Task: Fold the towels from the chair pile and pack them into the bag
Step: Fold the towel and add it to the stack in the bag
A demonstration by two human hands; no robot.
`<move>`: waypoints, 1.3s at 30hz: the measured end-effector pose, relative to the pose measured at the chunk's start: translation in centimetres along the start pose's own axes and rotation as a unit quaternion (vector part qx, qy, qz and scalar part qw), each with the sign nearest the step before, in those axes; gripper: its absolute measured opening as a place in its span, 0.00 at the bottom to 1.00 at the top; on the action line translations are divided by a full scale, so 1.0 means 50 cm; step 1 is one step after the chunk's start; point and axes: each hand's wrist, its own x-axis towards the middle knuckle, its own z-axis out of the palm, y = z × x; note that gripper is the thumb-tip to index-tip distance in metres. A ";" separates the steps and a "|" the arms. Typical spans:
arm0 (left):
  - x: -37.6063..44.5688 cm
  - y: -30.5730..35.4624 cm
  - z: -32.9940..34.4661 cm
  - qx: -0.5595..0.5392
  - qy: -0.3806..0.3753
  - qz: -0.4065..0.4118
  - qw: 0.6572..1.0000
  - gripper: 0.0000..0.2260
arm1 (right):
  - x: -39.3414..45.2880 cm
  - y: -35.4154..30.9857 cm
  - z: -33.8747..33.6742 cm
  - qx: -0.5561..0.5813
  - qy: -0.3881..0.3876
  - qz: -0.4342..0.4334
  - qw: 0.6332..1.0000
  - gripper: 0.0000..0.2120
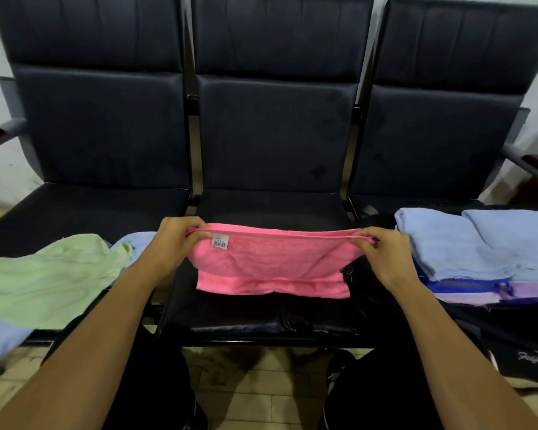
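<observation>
Both hands hold the pink towel (271, 265) between them, above the middle seat (261, 318). The left hand (174, 243) pinches its upper left corner, the right hand (382, 252) pinches the upper right corner. Loose green towel (44, 274) lies beside the left hand; folded blue towels (466, 243) are stacked beside the right hand, on the black bag (516, 352).
</observation>
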 end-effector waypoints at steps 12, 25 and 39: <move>-0.013 0.002 -0.013 -0.009 0.040 -0.027 0.999 0.04 | -0.002 0.006 -0.018 0.020 0.024 0.007 0.999 0.07; -0.021 -0.002 -0.017 -0.079 0.028 -0.035 0.996 0.06 | -0.001 0.015 -0.006 -0.004 0.012 0.007 1.000 0.09; -0.014 -0.004 -0.019 0.008 0.094 0.049 0.994 0.07 | -0.005 -0.020 -0.023 -0.017 0.037 -0.021 0.999 0.09</move>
